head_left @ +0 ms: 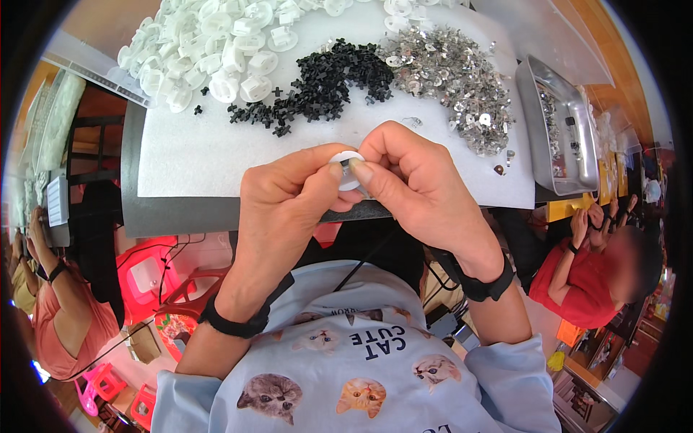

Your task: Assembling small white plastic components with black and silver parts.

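My left hand (pixel 285 206) and my right hand (pixel 415 177) meet over the near edge of the white mat (pixel 209 159). Together they pinch a small round white plastic disc (pixel 349 168) between thumbs and forefingers. A small dark piece sits at the disc's middle, right under my right thumb tip. Both wrists wear black bands. Beyond the hands lie three heaps: white plastic discs (pixel 216 50) at the far left, black cross-shaped bits (pixel 325 83) in the middle, shiny metal clips (pixel 455 76) at the right.
A metal tray (pixel 530 119) with a few parts stands at the mat's right. The mat lies on a dark table (pixel 180 213). One person sits low at the left (pixel 68 317), another in a red shirt at the right (pixel 585 281). Red and pink plastic stools (pixel 144 278) stand below the table.
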Motion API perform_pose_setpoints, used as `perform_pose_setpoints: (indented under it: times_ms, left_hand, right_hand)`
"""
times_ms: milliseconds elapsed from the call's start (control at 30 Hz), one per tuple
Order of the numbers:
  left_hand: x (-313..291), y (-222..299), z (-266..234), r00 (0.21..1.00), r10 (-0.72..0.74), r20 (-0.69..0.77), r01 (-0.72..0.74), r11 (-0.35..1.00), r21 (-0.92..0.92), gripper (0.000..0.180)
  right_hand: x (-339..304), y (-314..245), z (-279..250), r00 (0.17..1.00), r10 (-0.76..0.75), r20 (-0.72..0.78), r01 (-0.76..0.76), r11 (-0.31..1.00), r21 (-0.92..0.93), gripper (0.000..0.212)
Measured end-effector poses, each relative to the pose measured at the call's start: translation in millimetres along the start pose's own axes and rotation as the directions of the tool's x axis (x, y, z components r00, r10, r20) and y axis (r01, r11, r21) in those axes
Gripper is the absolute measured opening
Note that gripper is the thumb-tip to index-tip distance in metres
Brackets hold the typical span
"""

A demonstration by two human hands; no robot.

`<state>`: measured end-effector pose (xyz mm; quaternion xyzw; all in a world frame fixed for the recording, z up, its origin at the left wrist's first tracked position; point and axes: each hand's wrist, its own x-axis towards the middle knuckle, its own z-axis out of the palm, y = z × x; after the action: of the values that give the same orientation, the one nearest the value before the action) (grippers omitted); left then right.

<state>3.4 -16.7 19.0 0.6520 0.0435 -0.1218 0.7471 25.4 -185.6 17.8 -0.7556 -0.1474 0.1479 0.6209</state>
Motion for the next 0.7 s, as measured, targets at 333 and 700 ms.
perform_pose_setpoints:
  times_ms: [333, 700]
  left_hand:
    - [-3.4, 0.4, -2.9, 0.997, 0.033, 0.071, -0.029, 0.998, -0.053, 0.024]
    - [-4.6, 1.1, -6.1, 0.997, -0.006, 0.078, 0.004, 1.0, 0.028, 0.023]
  right_hand:
    - [-1.7, -3.3, 0.5, 0.999, 0.01, 0.037, -0.014, 0.994, 0.111, 0.014]
    - [-3.9, -5.3, 0.3, 1.0, -0.007, 0.018, 0.007, 1.0, -0.024, 0.013]
